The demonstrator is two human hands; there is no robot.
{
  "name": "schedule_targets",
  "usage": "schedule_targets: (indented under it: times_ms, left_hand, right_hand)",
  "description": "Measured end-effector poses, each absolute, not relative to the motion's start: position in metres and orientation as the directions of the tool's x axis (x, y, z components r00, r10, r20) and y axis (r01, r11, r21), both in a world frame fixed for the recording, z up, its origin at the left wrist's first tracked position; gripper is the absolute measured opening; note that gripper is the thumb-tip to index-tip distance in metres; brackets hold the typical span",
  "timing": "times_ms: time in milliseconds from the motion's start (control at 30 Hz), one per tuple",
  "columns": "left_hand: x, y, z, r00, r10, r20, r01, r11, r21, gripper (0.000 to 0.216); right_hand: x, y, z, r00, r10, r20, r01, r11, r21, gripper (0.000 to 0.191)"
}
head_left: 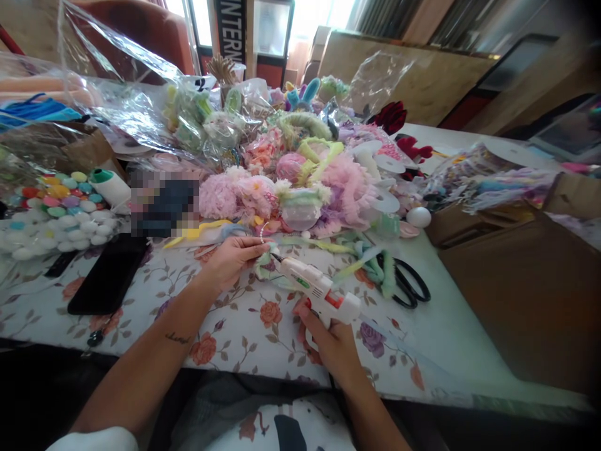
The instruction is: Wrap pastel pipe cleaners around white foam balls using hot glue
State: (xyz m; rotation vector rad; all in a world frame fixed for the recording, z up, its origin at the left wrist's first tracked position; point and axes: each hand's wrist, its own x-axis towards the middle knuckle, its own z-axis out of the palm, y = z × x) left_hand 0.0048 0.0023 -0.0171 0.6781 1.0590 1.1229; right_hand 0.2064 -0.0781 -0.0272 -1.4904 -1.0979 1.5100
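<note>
My right hand (331, 341) is wrapped round the handle of a white hot glue gun (310, 285), whose dark nozzle points up and left. The nozzle tip meets a pale green ribbon (267, 266) close to my left fingertips. My left hand (237, 255) pinches this ribbon, and a short string of white beads (263, 233) stands up from the same fingertips. How the beads and ribbon join is too small to tell. More pastel ribbon (350, 247) trails to the right, partly over black-handled scissors (410, 282).
A heap of pink, yellow and green trims (291, 166) fills the table's back. Pom-poms in plastic (61, 219) and a black phone (107, 275) lie left. A cardboard box (516, 294) stands right, near a white ball (418, 217). Flowered cloth (263, 341) covers the near table.
</note>
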Motion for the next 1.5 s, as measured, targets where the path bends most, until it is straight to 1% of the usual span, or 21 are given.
schedule_targets:
  times_ms: [367, 567, 733, 967, 1233, 1500]
  left_hand:
    - [0.0038, 0.0023, -0.0191, 0.072, 0.949, -0.308, -0.371, 0.312, 0.875, 0.035]
    - [0.0052, 0.0022, -0.0175, 0.076, 0.946, -0.314, -0.364, 0.32, 0.875, 0.037]
    - [0.0067, 0.0017, -0.0139, 0.071, 0.94, -0.333, -0.352, 0.336, 0.873, 0.038]
    - [0.0059, 0.002, -0.0162, 0.062, 0.941, -0.333, -0.369, 0.332, 0.868, 0.036]
    - [0.0063, 0.0021, -0.0145, 0.059, 0.942, -0.331, -0.355, 0.33, 0.875, 0.038]
    - [0.0066, 0.003, -0.0136, 0.043, 0.933, -0.356, -0.394, 0.344, 0.852, 0.042]
  right_hand:
    - [0.2065, -0.0787, -0.0285, -0.06, 0.936, -0.347, 0.082, -0.342, -0.936, 0.038]
    - [0.2075, -0.0777, -0.0267, -0.066, 0.931, -0.359, 0.062, -0.355, -0.933, 0.038]
    - [0.2071, -0.0772, -0.0269, -0.037, 0.917, -0.397, 0.073, -0.394, -0.916, 0.037]
    - [0.2068, -0.0768, -0.0286, -0.029, 0.924, -0.381, 0.041, -0.38, -0.924, 0.037]
    - [0.2093, -0.0779, -0.0298, -0.088, 0.925, -0.37, 0.08, -0.363, -0.928, 0.035]
    - [0.2089, -0.0775, -0.0289, -0.069, 0.922, -0.382, 0.1, -0.375, -0.922, 0.035]
